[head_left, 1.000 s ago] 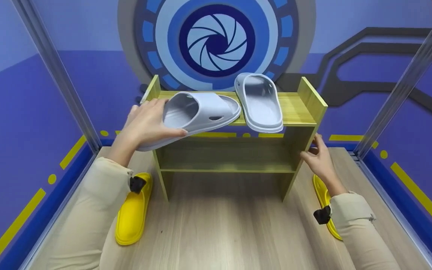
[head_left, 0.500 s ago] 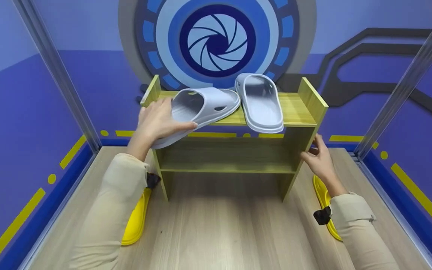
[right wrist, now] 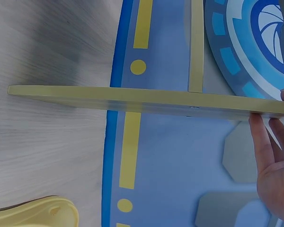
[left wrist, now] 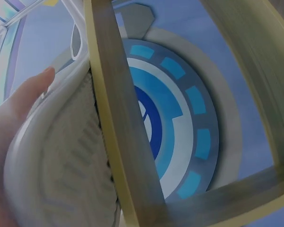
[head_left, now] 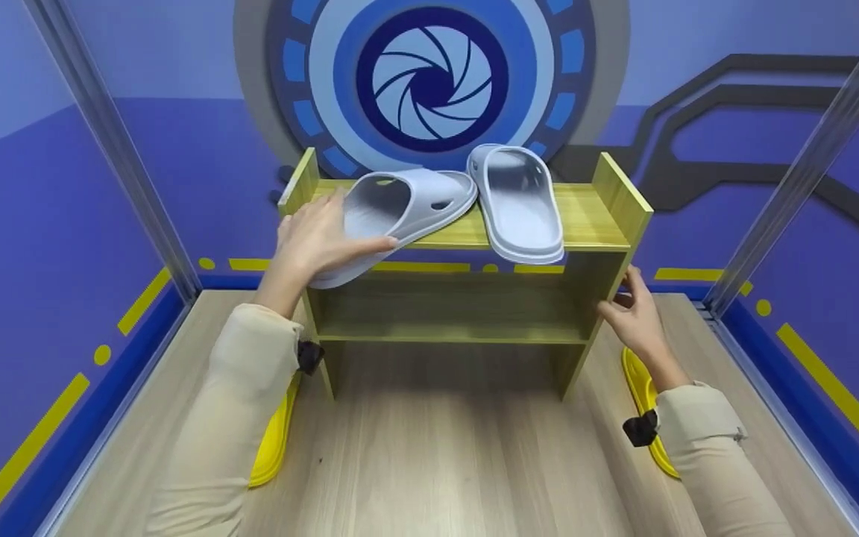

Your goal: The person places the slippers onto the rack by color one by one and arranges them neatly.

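Observation:
My left hand [head_left: 309,240] grips a light grey slipper [head_left: 431,195] by its heel end, thumb along the near side. The slipper's toe lies on the top board of a small wooden shoe rack [head_left: 597,216], while its heel overhangs the front. In the left wrist view its ribbed sole [left wrist: 68,161] meets the board's edge [left wrist: 114,123]. Beside it, the matching grey slipper [head_left: 525,220] sits on the top board, toe toward the wall. My right hand [head_left: 637,321] holds the rack's right side panel [right wrist: 146,98] between thumb and fingers.
Yellow slippers lie on the wood-look floor [head_left: 429,447], one left of the rack [head_left: 274,440], partly behind my left sleeve, and one right [head_left: 637,373], partly behind my right wrist. A patterned blue wall [head_left: 191,156] stands behind; metal posts [head_left: 127,164] flank both sides.
My left hand has moved right and slightly upward, bringing the grey slipper further onto the top board and lowering its tilt. The right hand and the other slippers stay put.

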`<action>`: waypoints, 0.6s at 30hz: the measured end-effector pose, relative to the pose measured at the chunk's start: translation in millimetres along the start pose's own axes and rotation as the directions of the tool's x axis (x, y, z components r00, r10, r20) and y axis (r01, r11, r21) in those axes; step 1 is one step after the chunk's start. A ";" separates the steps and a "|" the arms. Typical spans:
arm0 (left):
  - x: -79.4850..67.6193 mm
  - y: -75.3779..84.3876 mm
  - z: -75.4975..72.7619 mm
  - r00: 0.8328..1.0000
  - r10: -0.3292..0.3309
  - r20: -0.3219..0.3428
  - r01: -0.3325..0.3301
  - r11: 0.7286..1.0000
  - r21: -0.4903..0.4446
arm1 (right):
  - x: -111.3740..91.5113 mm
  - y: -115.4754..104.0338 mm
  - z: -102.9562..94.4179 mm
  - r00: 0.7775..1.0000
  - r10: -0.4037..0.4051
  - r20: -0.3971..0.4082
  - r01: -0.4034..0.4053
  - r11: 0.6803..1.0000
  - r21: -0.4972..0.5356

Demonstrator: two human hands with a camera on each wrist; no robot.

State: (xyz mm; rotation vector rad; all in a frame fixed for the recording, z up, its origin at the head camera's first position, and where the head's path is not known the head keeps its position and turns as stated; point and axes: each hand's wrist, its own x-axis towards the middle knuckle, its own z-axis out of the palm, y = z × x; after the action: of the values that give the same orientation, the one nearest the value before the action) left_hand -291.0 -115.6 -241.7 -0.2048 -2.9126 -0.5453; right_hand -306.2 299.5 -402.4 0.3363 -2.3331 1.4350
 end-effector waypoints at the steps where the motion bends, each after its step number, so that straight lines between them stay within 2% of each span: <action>1: -2.2 -1.7 -1.2 1.000 0.006 -0.005 -0.006 1.000 -0.006 | -0.6 -3.7 0.0 1.000 -0.004 -0.001 0.004 1.000 0.011; 4: -9.2 -7.0 -3.5 1.000 0.022 -0.020 -0.023 1.000 -0.022 | -2.9 -15.4 0.2 1.000 -0.017 -0.002 0.017 0.999 0.036; 8: -19.8 -16.6 -4.9 0.999 0.030 -0.015 -0.031 0.997 -0.064 | -4.9 -23.0 0.5 1.000 -0.007 -0.004 0.007 1.000 0.017; 14: -38.5 -34.7 -8.1 0.998 0.064 0.000 -0.063 0.983 -0.174 | -0.5 -3.4 -0.6 1.000 -0.007 0.000 0.007 1.000 -0.007; 18: -48.8 -44.9 -9.9 0.991 0.132 0.006 -0.126 0.964 -0.234 | 1.1 5.1 -0.2 1.000 -0.019 -0.010 0.019 1.000 -0.014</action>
State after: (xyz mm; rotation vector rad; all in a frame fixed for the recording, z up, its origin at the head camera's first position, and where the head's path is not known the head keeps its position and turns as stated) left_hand -249.4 -165.7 -257.5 -0.4303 -2.8241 -0.8674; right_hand -309.2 302.0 -405.9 0.3455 -2.3252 1.4076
